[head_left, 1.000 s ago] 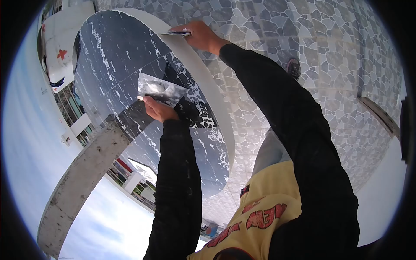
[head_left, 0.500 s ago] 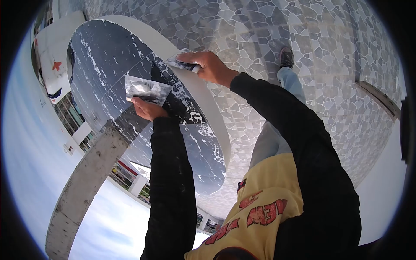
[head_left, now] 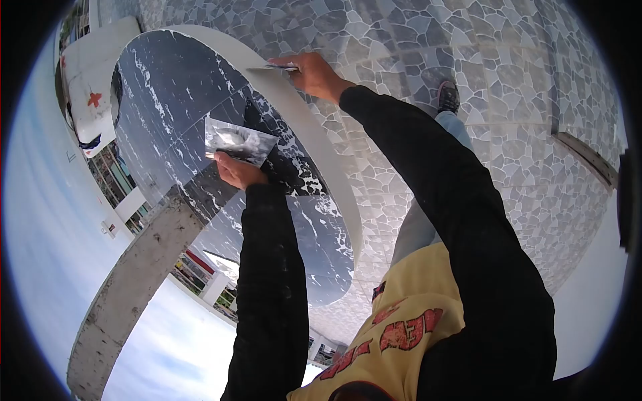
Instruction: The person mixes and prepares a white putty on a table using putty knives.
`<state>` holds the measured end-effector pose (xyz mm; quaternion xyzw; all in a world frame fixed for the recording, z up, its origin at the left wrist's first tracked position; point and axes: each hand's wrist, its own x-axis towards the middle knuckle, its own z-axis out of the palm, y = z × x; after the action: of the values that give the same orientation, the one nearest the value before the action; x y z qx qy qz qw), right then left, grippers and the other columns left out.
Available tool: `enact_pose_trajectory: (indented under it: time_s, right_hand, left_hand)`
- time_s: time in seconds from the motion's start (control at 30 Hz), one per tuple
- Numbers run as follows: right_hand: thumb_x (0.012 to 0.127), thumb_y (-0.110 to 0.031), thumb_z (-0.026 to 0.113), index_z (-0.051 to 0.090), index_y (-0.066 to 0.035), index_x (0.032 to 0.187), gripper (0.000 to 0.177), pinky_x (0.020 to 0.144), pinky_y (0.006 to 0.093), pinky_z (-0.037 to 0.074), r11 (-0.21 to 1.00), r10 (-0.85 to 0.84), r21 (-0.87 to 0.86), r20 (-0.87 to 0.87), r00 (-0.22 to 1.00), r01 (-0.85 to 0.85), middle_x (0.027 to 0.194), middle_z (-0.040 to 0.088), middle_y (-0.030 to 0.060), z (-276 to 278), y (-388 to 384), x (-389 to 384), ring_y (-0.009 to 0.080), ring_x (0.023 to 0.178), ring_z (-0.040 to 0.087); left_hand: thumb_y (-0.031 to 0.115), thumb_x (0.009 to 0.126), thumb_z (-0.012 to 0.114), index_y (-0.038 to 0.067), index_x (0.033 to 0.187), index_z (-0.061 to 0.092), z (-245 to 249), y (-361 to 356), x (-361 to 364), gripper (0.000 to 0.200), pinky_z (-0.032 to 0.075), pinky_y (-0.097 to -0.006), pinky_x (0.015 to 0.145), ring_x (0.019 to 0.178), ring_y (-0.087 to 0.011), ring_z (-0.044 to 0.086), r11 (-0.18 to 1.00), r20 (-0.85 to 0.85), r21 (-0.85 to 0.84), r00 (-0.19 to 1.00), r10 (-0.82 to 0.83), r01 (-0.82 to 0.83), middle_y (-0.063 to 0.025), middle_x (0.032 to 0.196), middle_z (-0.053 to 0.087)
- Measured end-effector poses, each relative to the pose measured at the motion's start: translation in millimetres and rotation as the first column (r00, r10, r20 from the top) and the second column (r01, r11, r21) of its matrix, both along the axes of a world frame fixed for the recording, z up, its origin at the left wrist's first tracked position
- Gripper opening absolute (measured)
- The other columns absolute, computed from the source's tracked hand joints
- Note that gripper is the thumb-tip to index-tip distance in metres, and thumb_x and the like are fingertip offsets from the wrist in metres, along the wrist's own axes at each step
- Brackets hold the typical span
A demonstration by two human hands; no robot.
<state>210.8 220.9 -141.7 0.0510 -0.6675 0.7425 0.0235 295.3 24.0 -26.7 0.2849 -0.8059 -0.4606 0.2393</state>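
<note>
My left hand (head_left: 241, 172) grips the near edge of a flat rectangular plate (head_left: 239, 142) with a shiny, grey-white smeared surface. The plate is over the dark, white-veined tabletop (head_left: 154, 100), an oval with a white rim (head_left: 304, 130). Closed around a thin flat scraper (head_left: 283, 66), seen nearly edge-on, my right hand (head_left: 315, 77) is at the outer side of the rim. The scraper's blade end meets or nearly meets the rim; exact contact is hard to tell.
A curved concrete beam (head_left: 137, 281) runs from the tabletop to the lower left. At the upper left is a white surface with a red mark (head_left: 93, 100). Grey stone-patterned floor (head_left: 501, 160) spreads at the right, with my shoe (head_left: 448, 97) on it.
My right hand has moved up and slightly left along the rim, and the scraper has turned from its face to nearly edge-on. The view has shifted a little; my left hand still holds the plate.
</note>
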Motion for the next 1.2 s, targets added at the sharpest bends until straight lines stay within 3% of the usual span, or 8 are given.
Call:
enact_pose_trajectory:
  time_s: [0.13,0.23,0.3,0.4,0.67,0.77,0.97,1.2]
  right_hand:
    - [0.078,0.010,0.062,0.062,-0.013,0.130,0.056,0.093,0.0324,0.051,0.995,0.101,-0.037,0.099,0.990,-0.097,0.125,0.066,0.0137,23,4,45,0.0247,0.113,0.065]
    - [0.076,0.013,0.061,0.062,-0.013,0.131,0.060,0.098,0.0322,0.048,0.971,0.227,0.035,0.151,0.962,-0.235,0.130,0.063,0.0139,26,28,74,0.0256,0.122,0.059]
    - [0.079,0.012,0.058,0.064,-0.014,0.129,0.056,0.083,0.0302,0.053,0.979,0.181,0.079,0.080,0.980,-0.187,0.120,0.068,0.0144,24,41,68,0.0217,0.099,0.069]
    - [0.082,0.007,0.054,0.068,-0.017,0.123,0.049,0.051,0.0289,0.044,0.974,0.137,0.148,0.206,0.969,-0.169,0.096,0.073,0.0175,26,47,27,0.0128,0.049,0.049]
    - [0.082,0.003,0.061,0.067,-0.017,0.125,0.048,0.079,0.0301,0.054,0.978,0.047,0.201,0.019,0.999,-0.050,0.110,0.071,0.0161,21,-6,-41,0.0222,0.090,0.072]
    - [0.077,0.004,0.059,0.069,-0.014,0.121,0.049,0.084,0.0359,0.054,0.999,0.020,0.047,-0.018,1.000,-0.019,0.109,0.070,0.0187,11,-9,-20,0.0317,0.093,0.070]
    - [0.078,0.003,0.073,0.067,-0.014,0.124,0.049,0.093,0.0313,0.053,0.990,0.126,-0.078,0.078,0.989,-0.120,0.119,0.069,0.0103,22,13,36,0.0216,0.106,0.068]
    - [0.072,0.014,0.067,0.062,-0.013,0.130,0.064,0.105,0.0327,0.046,0.992,0.116,-0.054,0.046,0.992,-0.114,0.132,0.061,0.0107,24,21,95,0.0258,0.122,0.059]
  left_hand:
    - [0.042,0.101,0.044,-0.012,0.113,0.058,3,5,0,0.058,0.047,-0.0358,0.077,0.084,-0.0209,0.057,1.000,0.018,-0.016,1.000,0.020,-0.020,-0.0131,0.099,0.062]
    - [0.042,0.101,0.044,-0.011,0.111,0.059,3,8,0,0.056,0.046,-0.0352,0.075,0.082,-0.0195,0.055,0.999,-0.001,0.001,0.999,0.036,-0.036,-0.0114,0.097,0.061]
    - [0.042,0.101,0.044,-0.011,0.111,0.059,-2,1,-1,0.056,0.046,-0.0349,0.075,0.082,-0.0190,0.055,1.000,-0.013,-0.002,1.000,0.021,-0.021,-0.0108,0.096,0.061]
    - [0.042,0.101,0.044,-0.011,0.109,0.059,-3,-3,2,0.056,0.046,-0.0342,0.074,0.082,-0.0182,0.055,1.000,-0.005,-0.017,1.000,0.006,-0.006,-0.0102,0.095,0.061]
    - [0.050,0.101,0.043,-0.011,0.114,0.059,-2,-7,3,0.064,0.048,-0.0353,0.079,0.089,-0.0196,0.058,0.999,0.049,-0.036,0.998,-0.036,0.037,-0.0138,0.103,0.063]
    - [0.050,0.101,0.042,-0.011,0.115,0.059,-1,-4,2,0.064,0.048,-0.0357,0.079,0.089,-0.0204,0.058,1.000,0.036,-0.012,0.999,-0.027,0.028,-0.0147,0.103,0.063]
    - [0.045,0.100,0.045,-0.013,0.109,0.059,1,7,1,0.060,0.047,-0.0367,0.076,0.083,-0.0210,0.056,0.999,-0.011,-0.041,1.000,-0.001,0.000,-0.0134,0.097,0.062]
    - [0.049,0.101,0.044,-0.013,0.114,0.059,-1,3,1,0.065,0.048,-0.0372,0.078,0.087,-0.0227,0.058,0.998,0.016,-0.058,1.000,0.012,-0.011,-0.0168,0.101,0.063]
